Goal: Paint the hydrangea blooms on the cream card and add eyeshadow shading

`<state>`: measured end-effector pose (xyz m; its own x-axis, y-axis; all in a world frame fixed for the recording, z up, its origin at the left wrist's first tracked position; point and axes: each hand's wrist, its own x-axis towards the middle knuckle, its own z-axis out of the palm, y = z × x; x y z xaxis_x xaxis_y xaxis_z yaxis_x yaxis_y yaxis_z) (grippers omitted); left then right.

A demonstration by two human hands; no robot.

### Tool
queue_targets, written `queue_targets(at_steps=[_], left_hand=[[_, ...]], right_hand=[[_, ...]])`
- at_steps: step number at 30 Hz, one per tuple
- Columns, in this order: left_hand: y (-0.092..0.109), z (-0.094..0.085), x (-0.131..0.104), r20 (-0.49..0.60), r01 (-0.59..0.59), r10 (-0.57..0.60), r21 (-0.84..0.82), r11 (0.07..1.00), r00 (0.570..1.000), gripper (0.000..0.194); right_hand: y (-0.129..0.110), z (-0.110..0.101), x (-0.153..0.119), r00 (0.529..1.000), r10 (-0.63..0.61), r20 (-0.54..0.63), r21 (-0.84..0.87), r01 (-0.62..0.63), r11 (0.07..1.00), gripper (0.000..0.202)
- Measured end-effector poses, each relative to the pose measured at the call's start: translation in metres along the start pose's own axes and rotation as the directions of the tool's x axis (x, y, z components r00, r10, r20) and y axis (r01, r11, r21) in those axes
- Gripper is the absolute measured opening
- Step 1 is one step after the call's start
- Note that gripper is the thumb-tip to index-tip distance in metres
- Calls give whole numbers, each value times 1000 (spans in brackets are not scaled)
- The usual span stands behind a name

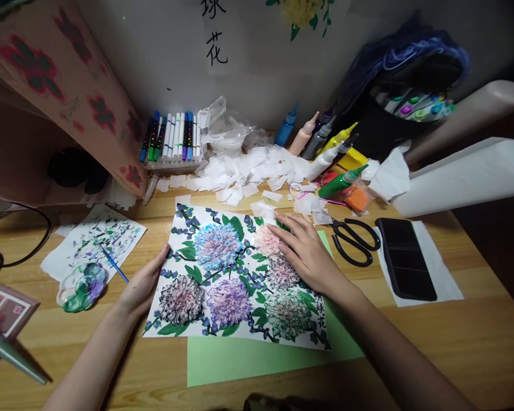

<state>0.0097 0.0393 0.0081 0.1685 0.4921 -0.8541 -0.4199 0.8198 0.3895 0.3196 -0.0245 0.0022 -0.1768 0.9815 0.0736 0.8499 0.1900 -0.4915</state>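
Observation:
A white sheet with a flower picture (257,274) lies before me, partly over a green sheet (240,365). Raised, ruffled blooms in blue, pink, black, purple and green stand out among painted leaves. At its left edge, my left hand (143,282) grips the sheet, thumb at the rim and fingers hidden underneath. My right hand (306,251) rests on the upper right of the picture, fingers stretched out and apart, touching the pink bloom (268,240). Beneath its palm edge, a dark bloom (282,271) is partly covered.
Behind the picture lie many white paper scraps (248,171), markers (173,137) and glue bottles (342,182). Black scissors (355,240) and a dark phone-like object (406,260) are on the right. A paint palette (83,288) and brush (111,260) sit on the left.

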Motion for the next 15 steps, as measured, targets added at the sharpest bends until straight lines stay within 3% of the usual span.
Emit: queue_targets(at_steps=[5,7,9,12,13,15], left_hand=[[0,-4,3,125,16,-10,-49,999,992,42],[0,-7,6,239,28,-10,-73,997,971,43],[1,-11,8,368,40,-5,-87,995,930,44],[3,-14,10,518,54,0,-90,995,855,46],[3,-14,10,545,57,1,-90,994,839,46],[4,-15,9,573,54,13,-100,993,819,47]], right_hand=[[8,-7,-8,977,111,-183,142,-86,986,40],[16,-8,-17,916,255,-308,255,-179,950,36],[25,-7,-27,825,418,-380,416,-251,874,32],[33,-4,-38,727,587,-356,646,-262,716,32],[34,-4,-41,720,616,-319,713,-246,657,33],[31,-6,-44,761,624,-175,837,-218,501,37]])
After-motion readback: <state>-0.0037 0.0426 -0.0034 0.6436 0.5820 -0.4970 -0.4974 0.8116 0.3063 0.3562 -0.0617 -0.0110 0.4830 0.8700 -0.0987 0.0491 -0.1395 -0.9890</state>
